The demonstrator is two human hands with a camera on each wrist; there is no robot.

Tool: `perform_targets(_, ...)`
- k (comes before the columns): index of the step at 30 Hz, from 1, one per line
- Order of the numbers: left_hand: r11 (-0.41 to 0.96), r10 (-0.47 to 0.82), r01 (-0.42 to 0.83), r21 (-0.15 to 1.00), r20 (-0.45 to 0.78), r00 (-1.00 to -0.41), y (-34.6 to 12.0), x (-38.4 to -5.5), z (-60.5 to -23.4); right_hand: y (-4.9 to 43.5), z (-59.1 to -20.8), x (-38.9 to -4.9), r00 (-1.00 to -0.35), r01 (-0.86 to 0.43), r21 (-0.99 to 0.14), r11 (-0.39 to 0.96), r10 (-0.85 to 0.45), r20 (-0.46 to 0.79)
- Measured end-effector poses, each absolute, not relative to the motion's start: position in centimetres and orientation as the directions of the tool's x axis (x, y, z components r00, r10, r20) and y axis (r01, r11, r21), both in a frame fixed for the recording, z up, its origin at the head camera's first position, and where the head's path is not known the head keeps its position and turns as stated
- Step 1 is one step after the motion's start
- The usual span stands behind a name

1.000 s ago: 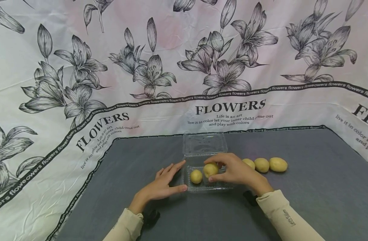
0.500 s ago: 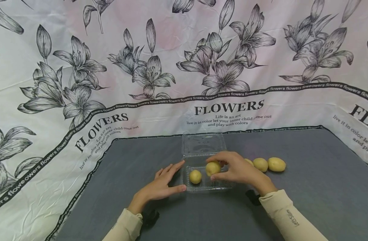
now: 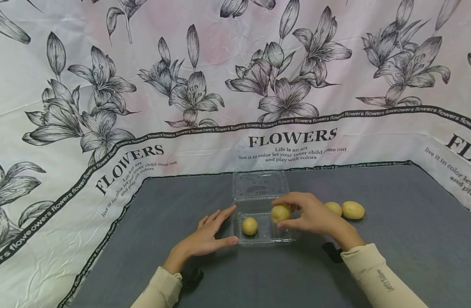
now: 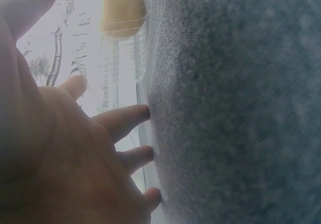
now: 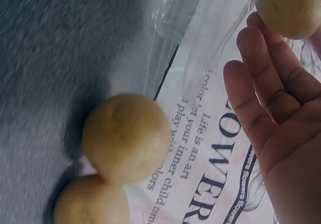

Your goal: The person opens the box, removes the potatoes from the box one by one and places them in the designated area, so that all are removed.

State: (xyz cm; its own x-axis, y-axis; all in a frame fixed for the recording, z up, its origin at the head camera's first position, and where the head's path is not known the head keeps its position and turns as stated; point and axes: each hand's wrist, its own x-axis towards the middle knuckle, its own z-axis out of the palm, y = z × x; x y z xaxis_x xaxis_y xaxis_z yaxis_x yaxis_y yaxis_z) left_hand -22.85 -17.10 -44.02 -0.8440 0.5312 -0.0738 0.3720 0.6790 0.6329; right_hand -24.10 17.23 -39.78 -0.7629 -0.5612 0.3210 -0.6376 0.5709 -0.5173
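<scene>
A clear plastic clamshell box [image 3: 258, 242] lies with its lid [image 3: 260, 184] folded back behind it. One potato [image 3: 249, 226] sits in its left half. My right hand [image 3: 316, 216] pinches another potato [image 3: 280, 213] between thumb and fingers, over the right half of the box; the right wrist view shows this held potato [image 5: 291, 8] at the fingertips. My left hand [image 3: 204, 238] has its fingers spread and thumb apart, fingertips right at the box's left edge. In the left wrist view, the fingers [image 4: 125, 121] extend along the clear plastic wall.
Right of the box, a potato [image 3: 333, 208] lies beside a longer one [image 3: 353, 210] on the grey tabletop [image 3: 251, 278]; my right hand partly hides that side. A white flower-printed cloth [image 3: 204, 149] hangs behind the table.
My right hand has shifted right with its potato, from the middle of the box to its right half, and now covers the nearest loose potato. The left hand stays put.
</scene>
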Motion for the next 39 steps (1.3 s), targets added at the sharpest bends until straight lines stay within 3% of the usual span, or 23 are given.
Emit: perform_targets(39, 0.672, 0.528, 0.363, 0.645, -0.073, -0.846, -17.0, -22.7, -44.0, 25.1, -39.7, -23.2, -0.785, -0.619, -0.504, 0.603, -0.458, 0.416)
